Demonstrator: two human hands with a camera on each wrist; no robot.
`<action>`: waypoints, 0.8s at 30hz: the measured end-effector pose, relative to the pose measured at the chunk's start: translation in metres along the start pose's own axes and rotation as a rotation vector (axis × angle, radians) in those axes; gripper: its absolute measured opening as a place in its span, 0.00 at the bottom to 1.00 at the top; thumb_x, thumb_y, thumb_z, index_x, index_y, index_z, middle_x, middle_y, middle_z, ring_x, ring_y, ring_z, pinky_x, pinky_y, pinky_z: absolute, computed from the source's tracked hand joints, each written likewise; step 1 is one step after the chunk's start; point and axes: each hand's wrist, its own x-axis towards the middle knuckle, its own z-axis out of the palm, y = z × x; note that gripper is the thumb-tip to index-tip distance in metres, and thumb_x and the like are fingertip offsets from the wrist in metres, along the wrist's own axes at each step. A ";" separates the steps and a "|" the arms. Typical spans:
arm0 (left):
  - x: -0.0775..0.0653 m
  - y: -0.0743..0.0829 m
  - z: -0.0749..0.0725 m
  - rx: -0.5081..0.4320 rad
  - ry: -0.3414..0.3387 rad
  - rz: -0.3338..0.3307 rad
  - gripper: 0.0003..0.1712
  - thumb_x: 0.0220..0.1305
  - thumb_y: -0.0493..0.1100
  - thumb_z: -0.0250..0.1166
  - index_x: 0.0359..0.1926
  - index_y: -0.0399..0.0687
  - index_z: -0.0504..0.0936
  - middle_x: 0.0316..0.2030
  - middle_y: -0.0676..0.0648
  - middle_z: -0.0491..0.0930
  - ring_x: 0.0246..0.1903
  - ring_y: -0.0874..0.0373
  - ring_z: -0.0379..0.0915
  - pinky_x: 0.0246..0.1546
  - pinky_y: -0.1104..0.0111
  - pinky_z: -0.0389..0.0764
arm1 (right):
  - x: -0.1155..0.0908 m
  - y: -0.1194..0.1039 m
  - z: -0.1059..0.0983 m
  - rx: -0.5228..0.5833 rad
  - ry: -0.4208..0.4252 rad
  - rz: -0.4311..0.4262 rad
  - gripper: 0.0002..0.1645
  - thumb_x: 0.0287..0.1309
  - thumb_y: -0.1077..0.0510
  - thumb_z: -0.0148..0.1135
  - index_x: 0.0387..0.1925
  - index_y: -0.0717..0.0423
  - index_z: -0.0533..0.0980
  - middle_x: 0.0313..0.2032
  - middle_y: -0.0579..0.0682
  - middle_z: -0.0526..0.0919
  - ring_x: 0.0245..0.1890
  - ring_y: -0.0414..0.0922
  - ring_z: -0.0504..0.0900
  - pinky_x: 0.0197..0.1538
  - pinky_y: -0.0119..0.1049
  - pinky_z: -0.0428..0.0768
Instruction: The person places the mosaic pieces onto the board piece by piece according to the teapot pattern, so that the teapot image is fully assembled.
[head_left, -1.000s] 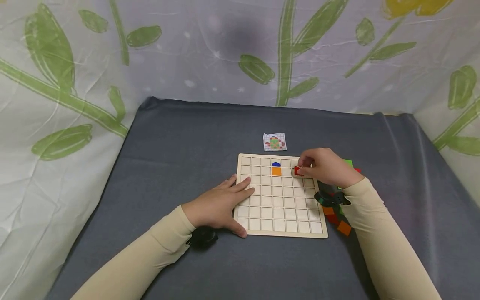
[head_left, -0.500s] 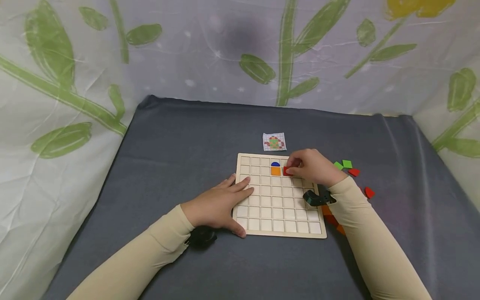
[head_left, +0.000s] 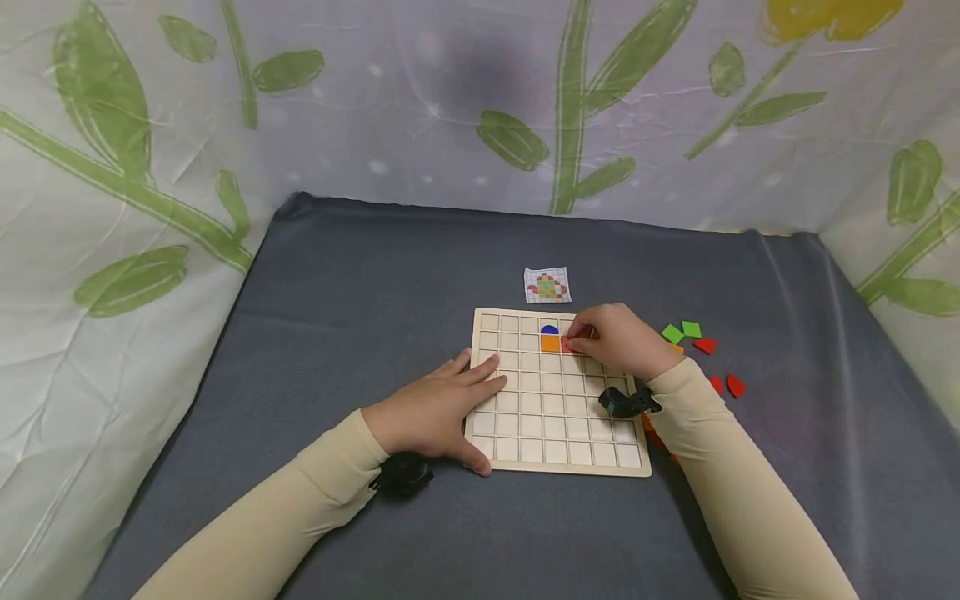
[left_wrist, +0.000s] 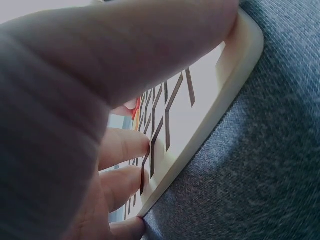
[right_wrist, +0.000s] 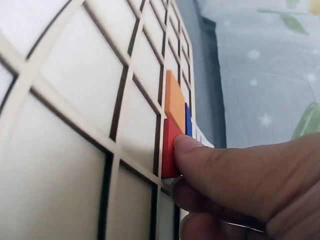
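Note:
A wooden grid board (head_left: 531,404) lies on the grey cloth. My left hand (head_left: 435,410) rests on its left edge with fingers spread and the thumb at the near corner. In the right wrist view, my right hand (right_wrist: 225,180) has its thumb on a red tile (right_wrist: 171,150), other fingers curled beside it. That tile sits at the cell just right of an orange square tile (head_left: 551,342). Above the orange tile is a blue half-round tile (head_left: 550,329). The red tile is partly hidden by the fingers in the head view.
A small printed pattern card (head_left: 547,285) lies beyond the board. Right of the board are loose green tiles (head_left: 691,329), red tiles (head_left: 736,386) and orange ones, partly hidden under the right forearm. A patterned curtain (head_left: 420,100) stands behind the table.
My right hand has carried the red tile leftward across the board to the cell beside the orange tile, and has lowered it there. My left hand stays where it was.

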 end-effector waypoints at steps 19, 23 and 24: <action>0.000 0.001 0.001 0.002 -0.003 -0.016 0.66 0.48 0.68 0.82 0.83 0.55 0.60 0.84 0.50 0.46 0.83 0.38 0.35 0.79 0.47 0.55 | -0.029 0.008 -0.009 -0.028 0.016 0.030 0.06 0.67 0.57 0.71 0.42 0.53 0.89 0.36 0.45 0.89 0.34 0.41 0.82 0.42 0.41 0.83; -0.001 0.001 0.001 -0.011 -0.006 -0.016 0.67 0.48 0.69 0.82 0.83 0.55 0.60 0.84 0.50 0.46 0.83 0.38 0.34 0.79 0.47 0.55 | -0.043 0.012 -0.013 -0.030 -0.020 0.030 0.03 0.67 0.56 0.71 0.39 0.51 0.87 0.31 0.42 0.87 0.30 0.39 0.80 0.37 0.37 0.80; -0.001 0.001 0.001 -0.012 -0.007 -0.017 0.67 0.48 0.69 0.82 0.83 0.54 0.60 0.84 0.50 0.45 0.83 0.38 0.34 0.79 0.47 0.55 | -0.047 0.013 -0.014 -0.032 -0.026 0.035 0.03 0.67 0.55 0.72 0.38 0.50 0.86 0.31 0.41 0.86 0.29 0.39 0.80 0.36 0.37 0.80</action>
